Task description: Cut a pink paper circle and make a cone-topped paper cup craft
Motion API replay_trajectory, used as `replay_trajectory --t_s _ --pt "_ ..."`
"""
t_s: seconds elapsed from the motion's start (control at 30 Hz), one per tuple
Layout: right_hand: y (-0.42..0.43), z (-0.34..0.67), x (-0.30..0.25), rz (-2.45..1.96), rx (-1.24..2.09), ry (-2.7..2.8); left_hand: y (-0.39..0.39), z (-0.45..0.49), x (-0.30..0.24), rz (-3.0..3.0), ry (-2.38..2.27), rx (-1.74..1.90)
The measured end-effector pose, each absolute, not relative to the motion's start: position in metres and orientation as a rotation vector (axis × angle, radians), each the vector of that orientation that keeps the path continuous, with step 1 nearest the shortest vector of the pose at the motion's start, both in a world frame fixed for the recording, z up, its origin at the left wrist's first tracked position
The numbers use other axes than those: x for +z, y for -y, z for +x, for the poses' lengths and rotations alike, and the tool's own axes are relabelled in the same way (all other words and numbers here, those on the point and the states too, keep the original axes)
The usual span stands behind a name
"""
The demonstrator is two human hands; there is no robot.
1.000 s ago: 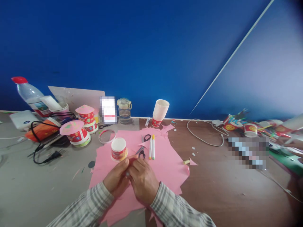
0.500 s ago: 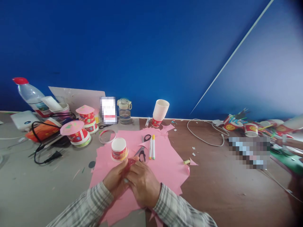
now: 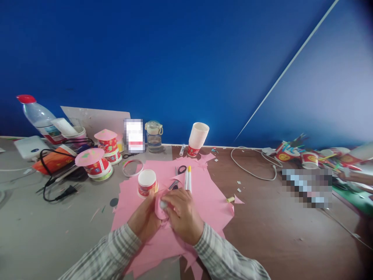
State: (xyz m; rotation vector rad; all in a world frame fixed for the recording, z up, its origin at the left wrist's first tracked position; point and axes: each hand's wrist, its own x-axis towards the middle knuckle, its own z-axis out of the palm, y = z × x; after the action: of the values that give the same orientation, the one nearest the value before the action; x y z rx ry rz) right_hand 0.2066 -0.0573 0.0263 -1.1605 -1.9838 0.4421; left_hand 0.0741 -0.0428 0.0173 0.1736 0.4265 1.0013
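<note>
My left hand (image 3: 143, 218) is closed around a pink paper piece (image 3: 159, 211) with a rounded edge, held above the pink paper sheet (image 3: 211, 206). My right hand (image 3: 186, 219) pinches a small whitish object (image 3: 163, 204) against that piece; its kind is too blurred to make out. Just beyond my left fingers stands a red-and-white paper cup (image 3: 147, 179). Scissors (image 3: 174, 184) lie behind my right fingers, their handles partly covered. Two markers (image 3: 188, 177) rest alongside, their near ends hidden by my right hand.
Left of the sheet are a tape roll (image 3: 133, 168) and cups with pink paper tops (image 3: 94, 163). At the back stand a lidded water jar (image 3: 154, 136) and stacked paper cups (image 3: 198, 138). A white cable (image 3: 253, 174) and a blurred-out device (image 3: 305, 188) lie right.
My hands, clasped together before, have parted a little. My right hand has shifted right, covering the markers' lower ends, and the pink piece and whitish object show more clearly.
</note>
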Motion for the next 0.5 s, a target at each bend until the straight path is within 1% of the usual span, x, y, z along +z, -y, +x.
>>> replay_trajectory --t_s 0.2,0.4,0.5 --pt "0.059 0.196 0.016 -1.225 0.251 2.08 0.047 0.074 0.02 0.233 -0.36 0.949" --pt "0.065 0.192 0.019 -1.203 0.224 2.141 0.046 0.071 0.016 0.204 -0.267 0.866" --pt "0.068 0.191 0.022 -1.192 0.213 2.138 0.046 0.071 0.013 0.245 -0.313 0.85"
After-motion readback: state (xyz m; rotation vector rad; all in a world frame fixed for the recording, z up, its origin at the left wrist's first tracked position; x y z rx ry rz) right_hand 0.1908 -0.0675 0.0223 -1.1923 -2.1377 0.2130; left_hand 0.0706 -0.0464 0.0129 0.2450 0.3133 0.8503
